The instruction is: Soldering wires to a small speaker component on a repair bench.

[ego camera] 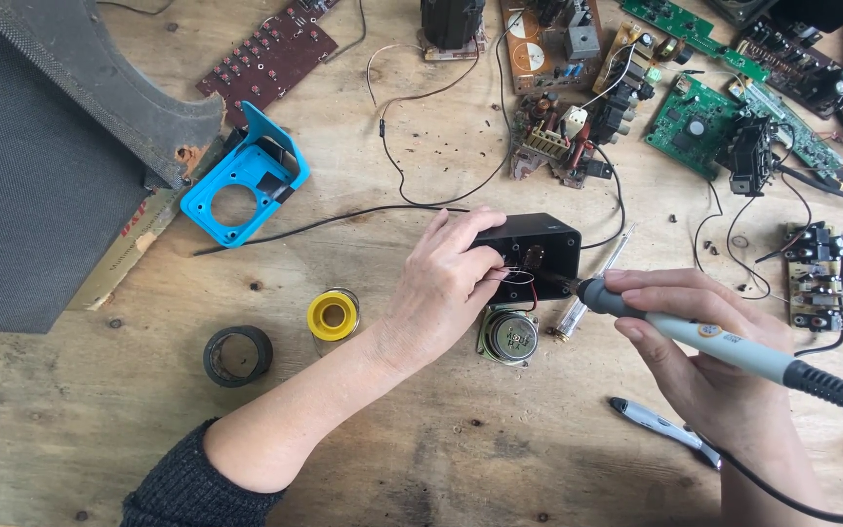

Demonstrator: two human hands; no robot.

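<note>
Left hand (446,283) is reaching in from the lower left, forearm angled across the worktop (421,449), dark knitted sleeve pushed up near the elbow. Its fingers are curling over the near-left edge of a small black box (539,249), gripping and steadying it; thin red wires are showing at the box's open face, just beside the fingertips.

Right hand (695,342) is coming in from the lower right, closed around a grey soldering iron (695,332) in a pen-like grip. The iron is lying nearly level, its tip pointing left and meeting the box's open face by the wires. Its black cord is trailing off to the right.

The box is sitting mid-worktop, a black cable running from it to the left. A small round speaker (509,337) is lying just below it.

Worktop is worn bare wood, knotted and scuffed. A yellow solder spool (332,315) and a black tape roll (237,354) are lying left of the forearm; a blue plastic housing (246,181) is sitting further up. Circuit boards (695,117) are crowding the upper right. A dark speaker cabinet (21,176) is filling the upper left.
</note>
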